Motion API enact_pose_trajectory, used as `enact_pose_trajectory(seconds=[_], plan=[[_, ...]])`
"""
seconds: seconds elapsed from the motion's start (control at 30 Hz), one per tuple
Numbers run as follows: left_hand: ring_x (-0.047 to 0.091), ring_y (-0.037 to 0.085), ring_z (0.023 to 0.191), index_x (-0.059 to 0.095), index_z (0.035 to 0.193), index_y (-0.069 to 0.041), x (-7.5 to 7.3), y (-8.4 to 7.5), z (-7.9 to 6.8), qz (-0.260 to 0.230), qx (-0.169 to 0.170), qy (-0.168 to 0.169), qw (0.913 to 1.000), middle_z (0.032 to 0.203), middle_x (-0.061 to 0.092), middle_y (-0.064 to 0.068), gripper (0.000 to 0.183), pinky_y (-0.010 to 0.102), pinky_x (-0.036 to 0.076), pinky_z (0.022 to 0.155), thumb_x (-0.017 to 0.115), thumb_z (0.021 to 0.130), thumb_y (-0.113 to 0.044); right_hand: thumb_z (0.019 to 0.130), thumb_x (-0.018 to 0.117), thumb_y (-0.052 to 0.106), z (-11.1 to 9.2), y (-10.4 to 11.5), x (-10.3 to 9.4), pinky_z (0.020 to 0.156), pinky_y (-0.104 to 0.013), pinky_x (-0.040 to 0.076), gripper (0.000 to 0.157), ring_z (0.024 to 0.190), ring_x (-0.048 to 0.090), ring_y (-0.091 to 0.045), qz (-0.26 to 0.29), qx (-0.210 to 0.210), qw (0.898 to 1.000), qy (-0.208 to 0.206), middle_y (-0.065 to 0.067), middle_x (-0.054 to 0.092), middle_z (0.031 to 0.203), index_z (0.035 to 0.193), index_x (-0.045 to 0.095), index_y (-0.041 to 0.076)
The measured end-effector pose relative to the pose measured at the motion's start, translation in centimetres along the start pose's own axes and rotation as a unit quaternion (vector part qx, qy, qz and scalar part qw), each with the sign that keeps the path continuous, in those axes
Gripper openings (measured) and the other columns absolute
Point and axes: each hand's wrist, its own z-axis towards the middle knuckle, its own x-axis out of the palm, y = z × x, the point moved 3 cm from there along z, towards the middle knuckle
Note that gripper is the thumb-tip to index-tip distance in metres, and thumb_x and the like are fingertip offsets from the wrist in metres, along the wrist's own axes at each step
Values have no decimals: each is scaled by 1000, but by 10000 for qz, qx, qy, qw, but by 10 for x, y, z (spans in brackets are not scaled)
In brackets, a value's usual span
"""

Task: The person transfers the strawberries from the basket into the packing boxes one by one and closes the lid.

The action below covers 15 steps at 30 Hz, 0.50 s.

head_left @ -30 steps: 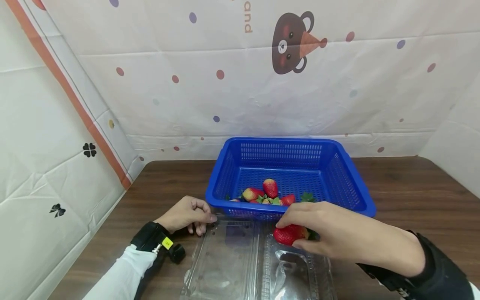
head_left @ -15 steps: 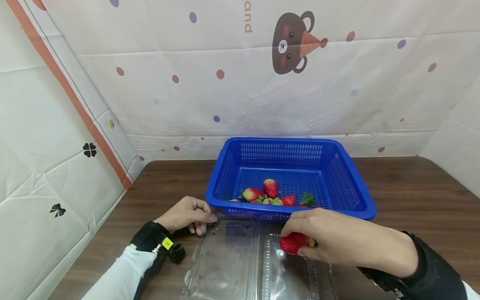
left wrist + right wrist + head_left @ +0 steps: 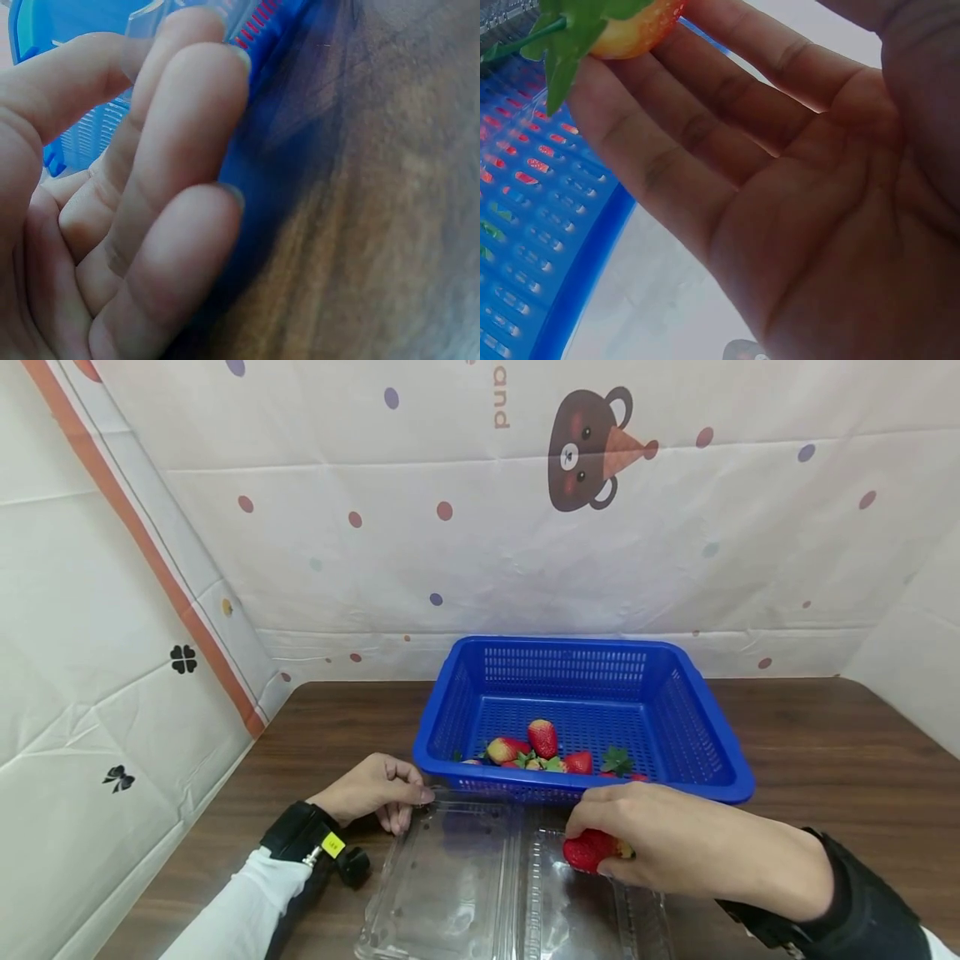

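My right hand (image 3: pixel 645 831) holds a red strawberry (image 3: pixel 587 850) between thumb and fingers, at the far end of the right half of a clear plastic clamshell box (image 3: pixel 480 877). In the right wrist view the strawberry's pale end and green leaves (image 3: pixel 574 41) show at the fingertips. My left hand (image 3: pixel 382 789) pinches the far left corner of the clamshell's left half; in the left wrist view the clear plastic edge (image 3: pixel 142 34) sits between thumb and index finger. Just beyond both hands stands a blue basket (image 3: pixel 570 710), with several strawberries (image 3: pixel 542 739) along its near side.
The brown wooden table (image 3: pixel 360 710) runs under everything and shows on both sides of the basket. Behind it hangs a white dotted cloth (image 3: pixel 337 577) with a bear print. A wrist camera (image 3: pixel 352 867) on the left wrist juts out beside the clamshell.
My right hand has carried the strawberry slightly right and toward me, lower over the clamshell's right half. The left hand keeps its grip on the corner.
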Motion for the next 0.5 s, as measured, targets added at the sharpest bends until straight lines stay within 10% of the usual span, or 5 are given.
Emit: enact_pose_trajectory(seconds=[0.5], plan=[[66, 25, 55, 65, 91, -1, -1, -1, -1, 191, 12, 143, 9997, 63, 69, 11, 28, 23, 54, 46, 69, 89, -28, 79, 79, 17, 3, -1, 5, 66, -22, 54, 31, 80, 53, 1, 96, 56, 9997, 214, 17, 59, 92, 105, 63, 25]])
